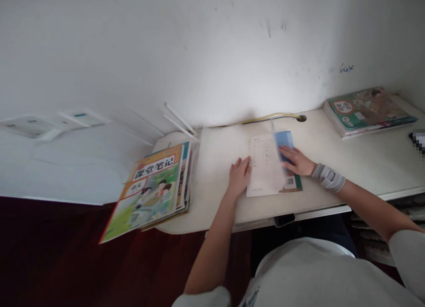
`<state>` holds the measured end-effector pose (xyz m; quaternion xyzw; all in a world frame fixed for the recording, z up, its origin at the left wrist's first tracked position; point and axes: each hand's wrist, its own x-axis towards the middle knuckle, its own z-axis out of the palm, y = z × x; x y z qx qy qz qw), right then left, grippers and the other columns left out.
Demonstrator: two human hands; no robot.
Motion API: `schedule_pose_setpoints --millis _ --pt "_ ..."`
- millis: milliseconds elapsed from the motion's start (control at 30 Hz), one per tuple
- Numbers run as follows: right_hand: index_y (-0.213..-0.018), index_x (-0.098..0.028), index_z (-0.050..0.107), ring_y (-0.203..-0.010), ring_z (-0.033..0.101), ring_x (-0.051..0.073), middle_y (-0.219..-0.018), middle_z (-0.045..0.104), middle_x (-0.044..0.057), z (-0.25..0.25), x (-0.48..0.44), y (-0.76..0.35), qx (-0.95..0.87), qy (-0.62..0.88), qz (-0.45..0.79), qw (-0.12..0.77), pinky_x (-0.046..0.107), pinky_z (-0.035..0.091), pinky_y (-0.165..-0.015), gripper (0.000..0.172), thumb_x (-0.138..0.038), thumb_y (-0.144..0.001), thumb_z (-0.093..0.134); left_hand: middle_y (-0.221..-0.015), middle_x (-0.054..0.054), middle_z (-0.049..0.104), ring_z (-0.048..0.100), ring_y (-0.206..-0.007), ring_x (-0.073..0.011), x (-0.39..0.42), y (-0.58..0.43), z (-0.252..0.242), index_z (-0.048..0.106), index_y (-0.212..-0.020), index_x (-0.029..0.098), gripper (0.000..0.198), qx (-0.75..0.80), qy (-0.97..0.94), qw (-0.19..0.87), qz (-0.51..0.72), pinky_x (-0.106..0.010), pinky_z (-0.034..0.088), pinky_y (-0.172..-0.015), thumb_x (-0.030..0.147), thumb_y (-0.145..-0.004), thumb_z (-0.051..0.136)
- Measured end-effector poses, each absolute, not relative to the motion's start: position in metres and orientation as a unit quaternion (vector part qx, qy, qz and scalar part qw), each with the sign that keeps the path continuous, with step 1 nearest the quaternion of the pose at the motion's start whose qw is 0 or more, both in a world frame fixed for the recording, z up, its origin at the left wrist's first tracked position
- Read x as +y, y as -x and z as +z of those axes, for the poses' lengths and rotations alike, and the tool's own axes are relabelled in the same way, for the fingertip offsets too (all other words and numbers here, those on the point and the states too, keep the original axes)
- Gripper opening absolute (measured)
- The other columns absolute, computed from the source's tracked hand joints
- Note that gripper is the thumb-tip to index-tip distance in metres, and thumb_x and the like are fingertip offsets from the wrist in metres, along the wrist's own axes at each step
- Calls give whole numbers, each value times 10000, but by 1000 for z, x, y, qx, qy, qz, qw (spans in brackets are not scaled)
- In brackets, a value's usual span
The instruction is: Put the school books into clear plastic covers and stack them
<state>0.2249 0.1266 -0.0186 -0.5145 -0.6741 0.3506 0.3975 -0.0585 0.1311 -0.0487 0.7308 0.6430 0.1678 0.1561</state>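
Note:
A thin book (pixel 264 176) lies on the white desk in front of me, with printed text on its left page. On the right side shows its cover (pixel 283 137), blue above and green below, with a barcode near the bottom. A page edge between them is blurred and looks raised. My left hand (pixel 239 176) rests flat at the book's left edge, fingers spread. Across the blue cover lies my right hand (pixel 296 160), its fingers stretched out and slightly blurred. A grey band (pixel 330 177) circles the right wrist.
A stack of books (pixel 156 183) overhangs the desk's left end. Another stack of books (pixel 370 107) sits at the back right, with a dark object (pixel 417 141) at the far right edge. A cable (pixel 268 117) runs along the wall to a round hole (pixel 301 118) in the desk (pixel 215 165).

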Motion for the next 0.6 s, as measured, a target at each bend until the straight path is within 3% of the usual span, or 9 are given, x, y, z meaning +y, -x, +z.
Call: schedule_pose_setpoints --millis 100,167,267,367,600 --pt "-1305 -120 504 -1330 347 294 -1399 449 165 -18 143 -199 -805 487 240 237 547 174 -1093 607 -484 -822 565 -1354 -105 517 356 -1333 -300 130 58 -48 493 -1303 190 455 636 -727 166 197 -550 205 -1102 227 -859 399" --pt "-1412 -132 365 -1376 239 337 -1480 297 195 -14 149 -187 -847 484 157 153 607 166 -1069 697 -491 -839 536 -1335 -109 534 411 -1298 -278 129 58 -47 510 -1279 187 433 631 -714 166 252 -522 255 -1094 227 -864 392" --pt "-1465 -154 237 -1402 168 310 -1525 181 178 -4 151 -175 -865 455 135 165 582 196 -1069 737 -550 -875 430 -1299 -124 554 490 -1223 -236 126 59 -45 528 -1249 173 401 630 -664 149 374 -439 345 -1062 272 -897 364" --pt "-1468 -169 229 -1408 150 297 -1531 172 159 4 150 -162 -880 415 149 176 579 180 -1075 726 -580 -887 371 -1240 -114 590 547 -1145 -217 123 58 -42 538 -1235 191 391 638 -605 183 441 -404 398 -1018 328 -914 363" --pt "-1471 -193 220 -1401 153 331 -1534 147 164 10 154 -150 -897 405 142 104 618 166 -1059 763 -635 -866 359 -1211 -147 604 590 -1083 -224 135 50 -22 590 -1119 151 436 603 -450 480 451 -373 460 -933 483 -896 415"
